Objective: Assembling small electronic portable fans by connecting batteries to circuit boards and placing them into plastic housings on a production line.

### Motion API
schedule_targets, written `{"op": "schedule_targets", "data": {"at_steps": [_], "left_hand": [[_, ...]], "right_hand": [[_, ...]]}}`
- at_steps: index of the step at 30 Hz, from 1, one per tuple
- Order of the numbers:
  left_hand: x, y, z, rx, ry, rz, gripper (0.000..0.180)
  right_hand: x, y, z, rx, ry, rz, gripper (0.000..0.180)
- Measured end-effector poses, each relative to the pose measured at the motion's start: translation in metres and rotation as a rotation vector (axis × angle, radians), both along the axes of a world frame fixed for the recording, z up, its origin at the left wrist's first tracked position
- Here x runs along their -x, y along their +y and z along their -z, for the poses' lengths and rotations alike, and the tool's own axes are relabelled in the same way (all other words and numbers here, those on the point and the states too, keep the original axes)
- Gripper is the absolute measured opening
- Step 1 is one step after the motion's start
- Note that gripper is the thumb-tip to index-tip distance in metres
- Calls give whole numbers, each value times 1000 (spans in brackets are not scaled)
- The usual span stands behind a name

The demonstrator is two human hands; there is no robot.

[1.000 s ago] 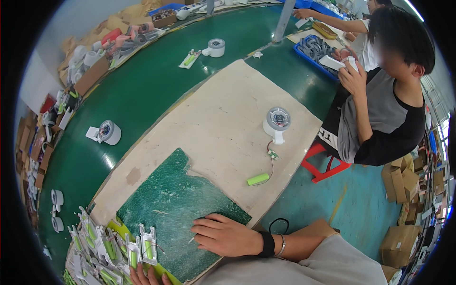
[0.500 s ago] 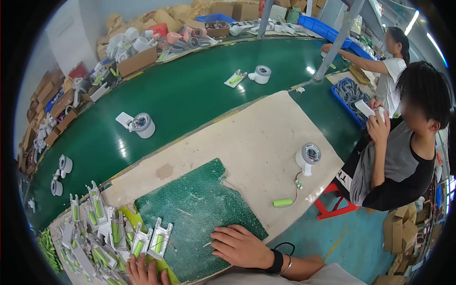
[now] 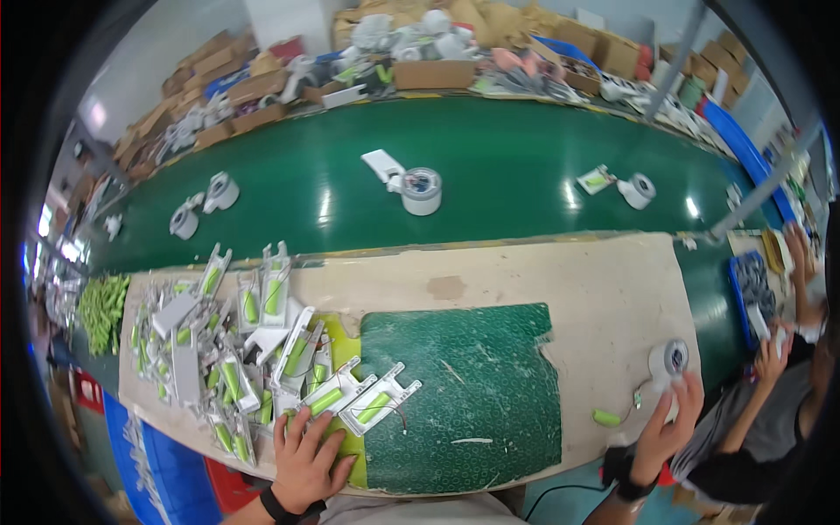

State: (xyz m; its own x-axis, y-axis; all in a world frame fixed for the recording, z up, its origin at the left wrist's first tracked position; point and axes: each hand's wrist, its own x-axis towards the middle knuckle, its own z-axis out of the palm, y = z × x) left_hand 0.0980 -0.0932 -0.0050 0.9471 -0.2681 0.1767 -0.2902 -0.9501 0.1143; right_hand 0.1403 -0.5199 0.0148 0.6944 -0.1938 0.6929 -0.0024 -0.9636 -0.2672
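Note:
My left hand (image 3: pixel 308 457) lies with spread fingers at the front edge of a heap of white plastic handle shells (image 3: pixel 229 372), each carrying a green cylindrical battery. Its fingertips are next to two such shells, the nearer one (image 3: pixel 378 401) with a thin wire; I cannot tell if they touch. My right hand (image 3: pixel 667 430) is stretched out at the right, thumb and fingers apart, just below a white round motor unit (image 3: pixel 668 357). Wires run from that unit to a small circuit board (image 3: pixel 638 400) and a loose green battery (image 3: pixel 605 417).
A green mat (image 3: pixel 464 394) covers part of the beige bench board (image 3: pixel 604 297). Beyond runs a green conveyor belt (image 3: pixel 507 166) bearing more white units (image 3: pixel 422 191). Green batteries (image 3: pixel 105 311) are piled at left. A co-worker (image 3: pixel 744 429) sits at right beside a blue crate (image 3: pixel 751 289).
My view has swung right. My right hand has left the green mat and reached right to the wired motor unit. My left hand remains by the shells, more of it showing.

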Motion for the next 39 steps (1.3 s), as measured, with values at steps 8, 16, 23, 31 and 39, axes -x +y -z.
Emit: {"op": "schedule_targets", "data": {"at_steps": [8, 16, 23, 31, 39], "left_hand": [[9, 6, 2, -7, 6, -11, 32], [13, 4, 2, -18, 15, -1, 32], [8, 8, -7, 25, 0, 10, 32], [9, 9, 6, 64, -12, 11, 33], [13, 11, 9, 97, -52, 16, 33]], "right_hand": [[3, 127, 15, 161, 592, -687, 39], [3, 117, 27, -85, 566, -677, 31], [-2, 117, 13, -148, 620, -687, 27], [-30, 183, -34, -161, 664, -1132, 33], [-40, 222, 10, 74, 592, -1175, 33]]}}
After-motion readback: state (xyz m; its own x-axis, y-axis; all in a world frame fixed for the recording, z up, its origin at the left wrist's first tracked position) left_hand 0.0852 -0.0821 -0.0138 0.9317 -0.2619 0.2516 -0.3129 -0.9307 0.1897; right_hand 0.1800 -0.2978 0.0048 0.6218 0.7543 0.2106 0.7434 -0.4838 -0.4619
